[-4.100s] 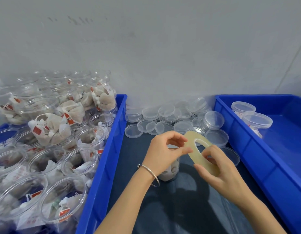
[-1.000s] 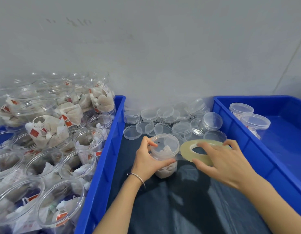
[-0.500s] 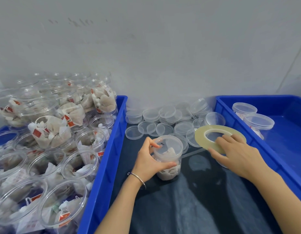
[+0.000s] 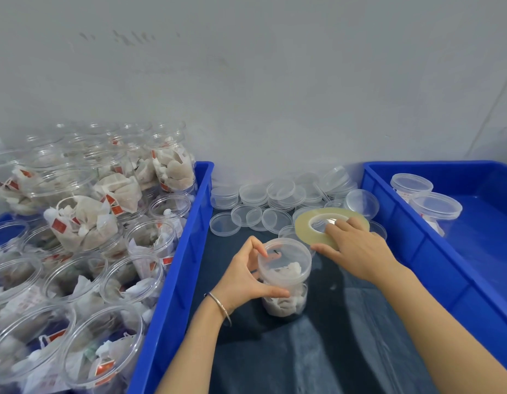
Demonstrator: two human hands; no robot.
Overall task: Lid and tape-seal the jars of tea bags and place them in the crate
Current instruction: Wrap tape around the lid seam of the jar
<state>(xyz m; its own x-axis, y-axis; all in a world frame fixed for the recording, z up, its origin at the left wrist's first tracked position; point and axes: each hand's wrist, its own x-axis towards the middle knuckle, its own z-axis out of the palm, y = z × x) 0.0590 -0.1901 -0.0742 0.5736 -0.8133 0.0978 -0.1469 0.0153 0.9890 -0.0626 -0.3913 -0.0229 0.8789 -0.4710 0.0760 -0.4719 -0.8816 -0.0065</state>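
At the frame's center, we are gripping the lidded jar [image 4: 285, 275] with our left hand [image 4: 243, 275], fingers curled round its side; it is standing upright on the dark tabletop [image 4: 317, 345], long axis vertical. Just to its upper right, our right hand [image 4: 357, 251] is resting on the flat tape roll [image 4: 330, 223], fingers relaxed and spread. Right of that, the blue crate [image 4: 417, 237] is holding two sealed jars [image 4: 423, 200].

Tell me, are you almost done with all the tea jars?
Not nearly. Two lidded jars already sit in the right crate. Right now the left hand grips a lidded jar on the dark mat, while the right hand rests on the tape roll. Whether its tape is finished, I can't tell. Many open jars still fill the left crate, and loose lids wait.
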